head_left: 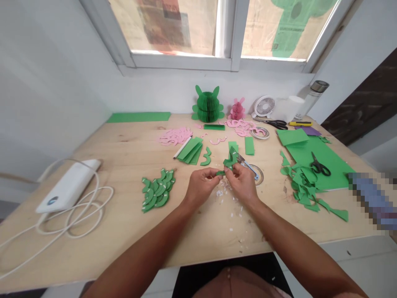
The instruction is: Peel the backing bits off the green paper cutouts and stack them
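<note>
My left hand (pixel 201 185) and my right hand (pixel 242 182) meet over the middle of the wooden table (pixel 124 231). Both pinch a small stack of green paper cut-outs (pixel 228 162) held just above the tabletop. The left fingers grip its lower left end, the right fingers its right side. A fanned pile of green curved cut-outs (pixel 157 190) lies to the left of my left hand. Tiny white paper scraps (pixel 226 196) lie under the hands.
A white power bank (pixel 68 185) with coiled cable lies at left. Green sheets with black scissors (pixel 319 166) and green offcuts (pixel 305 188) lie at right. Pink cut-outs (pixel 175 135), tape rolls, green and pink paper figures (pixel 207 105), a small fan (pixel 263 106) stand farther back.
</note>
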Available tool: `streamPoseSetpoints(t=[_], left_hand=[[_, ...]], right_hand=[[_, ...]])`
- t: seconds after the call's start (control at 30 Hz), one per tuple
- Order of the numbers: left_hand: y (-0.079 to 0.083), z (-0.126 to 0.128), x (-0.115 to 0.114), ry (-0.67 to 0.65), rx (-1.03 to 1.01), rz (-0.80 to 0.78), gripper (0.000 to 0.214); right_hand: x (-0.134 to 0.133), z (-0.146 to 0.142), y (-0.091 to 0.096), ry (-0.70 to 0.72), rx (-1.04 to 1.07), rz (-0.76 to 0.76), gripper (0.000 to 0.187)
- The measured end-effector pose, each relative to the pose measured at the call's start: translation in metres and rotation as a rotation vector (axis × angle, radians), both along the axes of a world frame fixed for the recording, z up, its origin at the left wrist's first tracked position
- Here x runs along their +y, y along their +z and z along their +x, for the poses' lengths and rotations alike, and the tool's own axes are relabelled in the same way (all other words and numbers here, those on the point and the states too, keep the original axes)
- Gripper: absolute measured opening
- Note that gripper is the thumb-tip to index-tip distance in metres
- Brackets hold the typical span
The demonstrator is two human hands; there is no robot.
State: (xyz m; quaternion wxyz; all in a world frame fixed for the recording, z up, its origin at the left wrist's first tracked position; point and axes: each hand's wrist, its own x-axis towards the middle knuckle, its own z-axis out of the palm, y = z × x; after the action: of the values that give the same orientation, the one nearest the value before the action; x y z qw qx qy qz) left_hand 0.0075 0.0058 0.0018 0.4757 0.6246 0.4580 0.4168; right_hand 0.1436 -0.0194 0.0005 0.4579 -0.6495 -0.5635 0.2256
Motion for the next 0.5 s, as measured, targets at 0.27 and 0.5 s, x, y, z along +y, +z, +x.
streamPoseSetpoints(t=[0.27, 0.5], left_hand=[[0.0042, -0.0055, 0.0048, -0.073, -0.236, -0.298, 0.022], [0.0036, -0.0086, 0.0064, -0.150, -0.273, -0.358, 0.019]], right_hand=[[0.0047, 0.0030, 0.0055, 0.165, 0.403, -0.085, 0.028], [0.0076, 0.0044, 0.0053, 0.187, 0.684, -0.157, 0.028]])
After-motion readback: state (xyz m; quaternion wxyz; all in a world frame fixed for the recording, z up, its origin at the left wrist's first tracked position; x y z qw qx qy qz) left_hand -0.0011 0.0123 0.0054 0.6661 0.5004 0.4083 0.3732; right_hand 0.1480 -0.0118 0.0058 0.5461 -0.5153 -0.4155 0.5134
